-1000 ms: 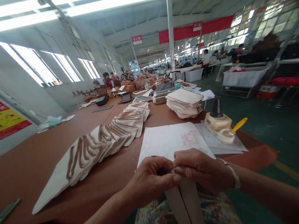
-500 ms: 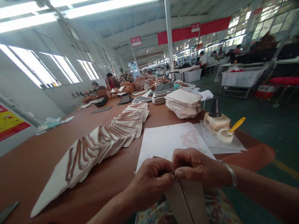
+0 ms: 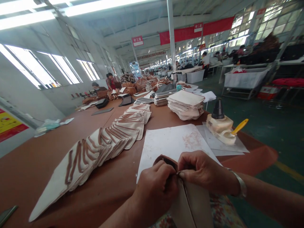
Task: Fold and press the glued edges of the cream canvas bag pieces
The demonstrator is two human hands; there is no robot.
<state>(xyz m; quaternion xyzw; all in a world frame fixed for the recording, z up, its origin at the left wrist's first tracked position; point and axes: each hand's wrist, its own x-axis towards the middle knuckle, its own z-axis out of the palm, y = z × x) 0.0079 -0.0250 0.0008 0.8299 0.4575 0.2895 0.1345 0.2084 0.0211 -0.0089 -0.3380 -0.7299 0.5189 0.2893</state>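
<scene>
Both hands pinch one cream fabric panel point(image 3: 191, 205) with a dark brown strip running down its middle. My left hand point(image 3: 156, 190) is closed on its upper end, the fingers curled and partly hidden. My right hand point(image 3: 206, 172), with a silver bracelet at the wrist, pinches the strip between thumb and forefinger right beside the left fingers. A brown edge of the piece point(image 3: 166, 161) shows above the left hand. The panel hangs down over the patterned cloth on my lap. Just beyond the hands lies a white sheet point(image 3: 166, 142) with brownish smears.
A fanned row of cream panels with brown strips point(image 3: 111, 139) crosses the brown table point(image 3: 114, 186). Behind the sheet stands a stack of cream pieces point(image 3: 185, 106). At right are a cream container with a black cone point(image 3: 218, 122) and a yellow-handled brush point(image 3: 239, 126). People work farther back.
My left hand has turned and curled its fingers further in, and a brown edge now shows above it. My right hand has shifted slightly right, still pinching.
</scene>
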